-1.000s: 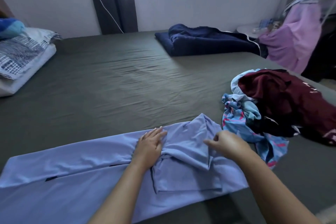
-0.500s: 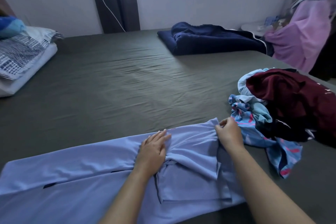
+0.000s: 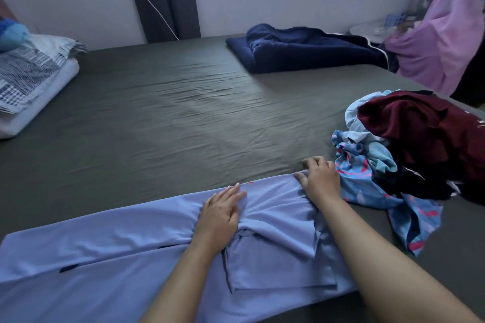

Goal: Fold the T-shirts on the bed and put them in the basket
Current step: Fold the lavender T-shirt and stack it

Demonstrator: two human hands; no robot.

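Right grip (image 3: 319, 182) pinched the far corner of the lavender T-shirt (image 3: 110, 252) lying along the bed's (image 3: 183, 118) near edge while the left grip (image 3: 219, 214) pressed flat mid-shirt, so mid-fold I'd guess, next needing that sleeve end tucked over.

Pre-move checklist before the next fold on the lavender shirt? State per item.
1. Left hand pressing flat on the lavender T-shirt: ok.
2. Right hand gripping the shirt's far right corner: ok.
3. Shirt lying smooth: not ok, bunched between the hands.
4. Clothes pile apart from the shirt: not ok, it touches the right hand.
5. Bed space beyond the shirt: ok.
6. Basket position: cannot tell, not in view.
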